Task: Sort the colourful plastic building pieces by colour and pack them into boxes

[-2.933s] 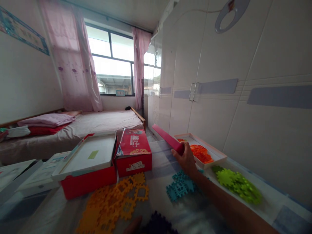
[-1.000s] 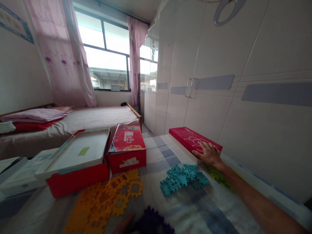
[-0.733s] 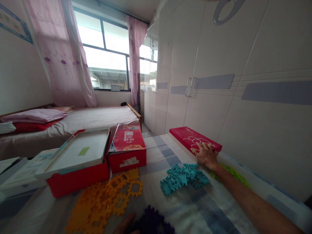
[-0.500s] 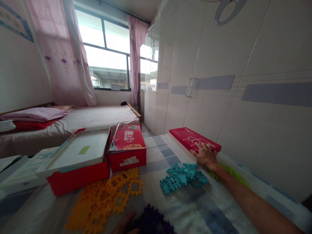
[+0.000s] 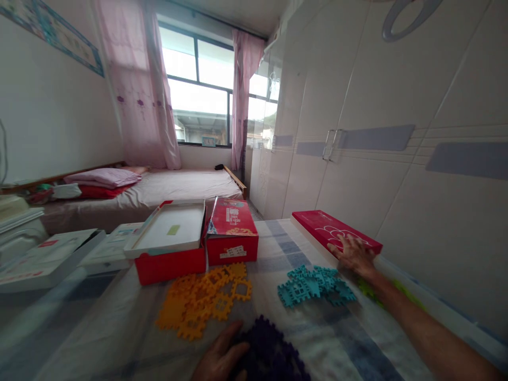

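Now, nearest you, your left hand [image 5: 222, 360] is resting with fingers loosely curved against the purple foam pieces [image 5: 270, 354], gripping nothing. Just beyond its fingertips the orange pieces [image 5: 206, 301] are lying untouched. Farther out, your right hand [image 5: 354, 254] is pressing flat, fingers spread, on the red lid [image 5: 329, 233], which a moment ago was tilted up and is now sitting closed over the tray. The teal pieces [image 5: 313, 283] are lying just beside that wrist.

Red box [image 5: 335, 232]; teal pieces [image 5: 313, 284]; orange pieces [image 5: 204, 301]; purple pieces [image 5: 270, 354].
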### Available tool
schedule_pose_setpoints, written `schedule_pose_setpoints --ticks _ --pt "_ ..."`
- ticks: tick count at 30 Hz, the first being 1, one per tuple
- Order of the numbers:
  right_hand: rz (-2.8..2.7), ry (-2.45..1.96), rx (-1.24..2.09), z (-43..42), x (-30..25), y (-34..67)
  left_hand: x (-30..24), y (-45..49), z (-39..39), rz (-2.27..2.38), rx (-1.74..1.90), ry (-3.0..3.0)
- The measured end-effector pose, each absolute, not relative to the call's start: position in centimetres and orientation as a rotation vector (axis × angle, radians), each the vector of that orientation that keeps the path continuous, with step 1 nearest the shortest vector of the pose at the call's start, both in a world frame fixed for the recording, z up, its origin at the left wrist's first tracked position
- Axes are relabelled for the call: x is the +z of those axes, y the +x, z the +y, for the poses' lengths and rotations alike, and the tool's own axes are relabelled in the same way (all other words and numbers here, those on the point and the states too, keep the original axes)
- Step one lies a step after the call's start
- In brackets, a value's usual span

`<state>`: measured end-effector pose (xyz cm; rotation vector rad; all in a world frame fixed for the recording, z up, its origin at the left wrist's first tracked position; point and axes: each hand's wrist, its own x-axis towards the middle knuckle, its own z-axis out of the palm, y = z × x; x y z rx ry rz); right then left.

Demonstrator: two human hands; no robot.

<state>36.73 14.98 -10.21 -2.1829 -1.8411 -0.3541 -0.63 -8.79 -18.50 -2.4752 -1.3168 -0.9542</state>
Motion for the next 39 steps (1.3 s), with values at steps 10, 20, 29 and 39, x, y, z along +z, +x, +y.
schedule_pose_setpoints --ticks 10,20,29,39 --pt "-2.260 -1.361 -0.043 9.8 -6.0 20.7 -17.8 -0.1 -9.2 -1.385 -1.067 -2.459" --pt "-2.455 -1.131 0.034 9.7 -6.4 10.3 -19.2 -0.4 -8.7 -1.426 -1.098 -2.521" --pt "-2.469 -1.218 -0.250 10.3 -5.6 10.2 -18.6 0.0 -8.9 -1.445 -1.162 -2.478" --pt "-2.457 -1.190 -0.271 11.0 -5.4 9.6 -19.4 -0.7 -8.3 -1.332 -1.095 -2.506"
